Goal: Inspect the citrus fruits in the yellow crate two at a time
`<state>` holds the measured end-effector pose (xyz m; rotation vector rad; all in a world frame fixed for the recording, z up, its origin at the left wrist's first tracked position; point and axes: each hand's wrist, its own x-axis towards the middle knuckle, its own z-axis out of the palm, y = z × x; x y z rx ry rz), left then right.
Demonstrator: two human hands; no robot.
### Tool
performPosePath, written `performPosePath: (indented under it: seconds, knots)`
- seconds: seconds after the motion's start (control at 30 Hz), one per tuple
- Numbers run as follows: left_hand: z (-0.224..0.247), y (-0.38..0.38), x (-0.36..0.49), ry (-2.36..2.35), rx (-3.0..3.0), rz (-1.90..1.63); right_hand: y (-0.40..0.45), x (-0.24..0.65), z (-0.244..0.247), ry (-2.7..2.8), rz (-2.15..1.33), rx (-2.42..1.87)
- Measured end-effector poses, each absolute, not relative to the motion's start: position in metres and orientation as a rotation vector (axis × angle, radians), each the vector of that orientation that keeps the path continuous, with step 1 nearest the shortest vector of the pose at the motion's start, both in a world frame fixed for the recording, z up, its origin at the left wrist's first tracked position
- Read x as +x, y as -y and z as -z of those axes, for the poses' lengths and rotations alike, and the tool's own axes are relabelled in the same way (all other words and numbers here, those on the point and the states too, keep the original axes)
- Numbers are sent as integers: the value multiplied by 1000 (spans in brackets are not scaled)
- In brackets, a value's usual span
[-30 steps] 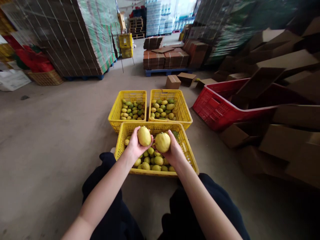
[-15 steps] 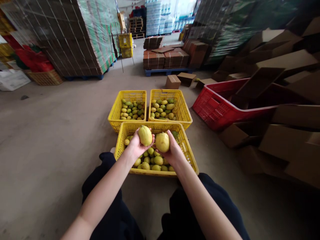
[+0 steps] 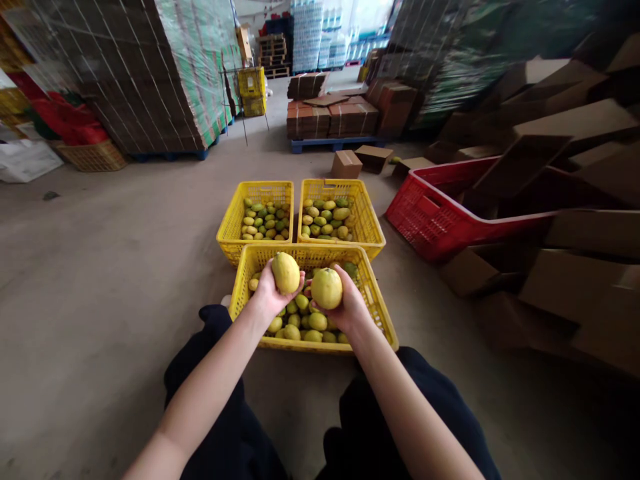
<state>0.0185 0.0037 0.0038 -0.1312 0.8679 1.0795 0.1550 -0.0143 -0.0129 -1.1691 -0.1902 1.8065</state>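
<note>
My left hand (image 3: 269, 293) is closed around a yellow lemon (image 3: 286, 273), its stem end pointing up. Beside it, my right hand (image 3: 352, 305) grips a second, rounder yellow lemon (image 3: 327, 289), one end turned towards me. A small gap separates the two fruits. Both hands are above the near yellow crate (image 3: 320, 346), where several yellow-green lemons (image 3: 317, 321) lie; my hands hide some of them. Directly behind stand two more yellow crates, the left one (image 3: 230, 230) and the right one (image 3: 373, 230), each with yellow and green lemons inside.
To the right, a red crate (image 3: 425, 230) stands among piled cardboard boxes (image 3: 565, 280). Flattened cartons (image 3: 333, 120) rest on a blue pallet (image 3: 330, 143) ahead. A small box (image 3: 346, 165) sits before it. Wrapped stacks (image 3: 195, 73) rise at the left.
The left lemon has moved slightly left in my left hand. In my right hand the lemon has been turned, showing a different end, and sits a little lower.
</note>
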Motion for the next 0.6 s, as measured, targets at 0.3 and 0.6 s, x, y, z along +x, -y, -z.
performPosePath:
  seconds: [0.3,0.6]
  knots:
    - [2,-2,20,-787,-178,-1118,13,156,8,60,-1627,-1157]
    - [3,-2,21,-782,-120,-1010,12,155,16,38,-1699,-1152]
